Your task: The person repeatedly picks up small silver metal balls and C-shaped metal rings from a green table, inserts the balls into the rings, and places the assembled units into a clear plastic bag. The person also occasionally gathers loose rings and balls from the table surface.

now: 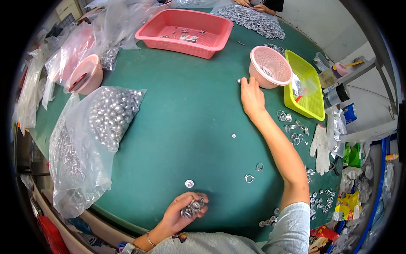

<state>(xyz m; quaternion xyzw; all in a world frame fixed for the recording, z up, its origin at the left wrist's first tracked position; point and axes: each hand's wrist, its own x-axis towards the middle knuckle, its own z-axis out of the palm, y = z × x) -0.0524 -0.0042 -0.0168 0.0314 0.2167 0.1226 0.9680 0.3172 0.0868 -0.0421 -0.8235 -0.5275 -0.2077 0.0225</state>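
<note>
My left hand (174,215), palm up near the table's front edge, is closed around a cluster of silver metal rings (193,207). Just beyond it a small round silver disc (189,183) lies on the green table. My right hand (253,96) reaches far out beside the pink round basket (270,67). Its fingers are bent together, with a small round metal piece (239,81) at their tips; the fingers partly hide it. Between my arms lie two loose rings (249,178) and a tiny flower-shaped piece (233,136).
Bags of metal balls (114,112) and rings (67,148) lie left. A pink tray (182,44) and yellow-green basket (317,99) stand farther back. Metal parts (327,199) and a white glove (320,148) lie right. Another person's hands (262,7) are by a far pile.
</note>
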